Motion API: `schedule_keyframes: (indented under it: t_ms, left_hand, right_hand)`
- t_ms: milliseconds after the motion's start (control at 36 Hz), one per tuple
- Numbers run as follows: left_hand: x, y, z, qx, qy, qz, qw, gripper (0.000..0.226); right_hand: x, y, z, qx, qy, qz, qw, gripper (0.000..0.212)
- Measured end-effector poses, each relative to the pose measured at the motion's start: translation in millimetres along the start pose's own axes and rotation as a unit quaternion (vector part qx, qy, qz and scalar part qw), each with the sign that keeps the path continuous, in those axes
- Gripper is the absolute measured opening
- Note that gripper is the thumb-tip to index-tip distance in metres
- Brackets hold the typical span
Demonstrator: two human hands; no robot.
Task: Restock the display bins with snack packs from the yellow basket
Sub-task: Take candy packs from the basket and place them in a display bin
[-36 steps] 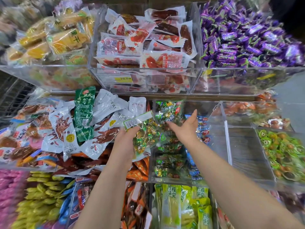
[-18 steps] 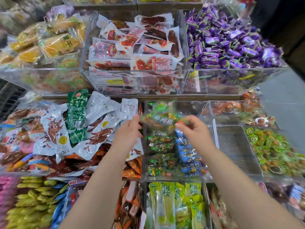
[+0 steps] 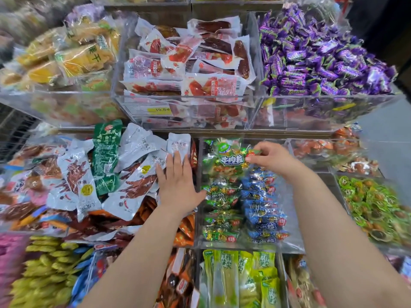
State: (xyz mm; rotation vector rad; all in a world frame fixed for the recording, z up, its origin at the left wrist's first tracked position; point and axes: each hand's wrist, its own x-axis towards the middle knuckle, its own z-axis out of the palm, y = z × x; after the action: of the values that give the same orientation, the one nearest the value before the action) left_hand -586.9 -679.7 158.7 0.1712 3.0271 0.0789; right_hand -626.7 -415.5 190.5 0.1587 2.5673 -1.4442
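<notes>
A green snack pack (image 3: 229,160) lies at the back of a clear display bin (image 3: 295,244) in the middle row, on top of other green packs (image 3: 220,232) and beside blue packs (image 3: 264,218). My right hand (image 3: 272,160) pinches the green pack's right edge with curled fingers. My left hand (image 3: 178,185) is flat with straight fingers, resting on white and silver pouches (image 3: 138,165) just left of that bin. The yellow basket is out of view.
Upper clear bins hold yellow dried-fruit packs (image 3: 73,56), red meat packs (image 3: 189,67) and purple candies (image 3: 322,61). A bin of green-wrapped sweets (image 3: 373,205) is at the right, with an almost bare bin section between. Yellow-green pickle packs (image 3: 240,276) fill the bin below.
The green pack, held up in both hands earlier, now lies in the bin. My left hand has let go and moved left onto the pouches; my right hand still pinches the pack.
</notes>
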Motion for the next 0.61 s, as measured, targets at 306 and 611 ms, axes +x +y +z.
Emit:
schedule_keyframes:
  t_ms: [306, 611]
  left_hand:
    - [0, 2, 4, 0.026, 0.003, 0.0, 1.0, 0.111]
    - [2, 3, 7, 0.032, 0.005, -0.006, 0.999, 0.109]
  right_hand:
    - [-3, 17, 72, 0.01, 0.074, -0.012, 0.997, 0.047]
    - [-8, 20, 99, 0.003, 0.093, 0.006, 0.996, 0.109]
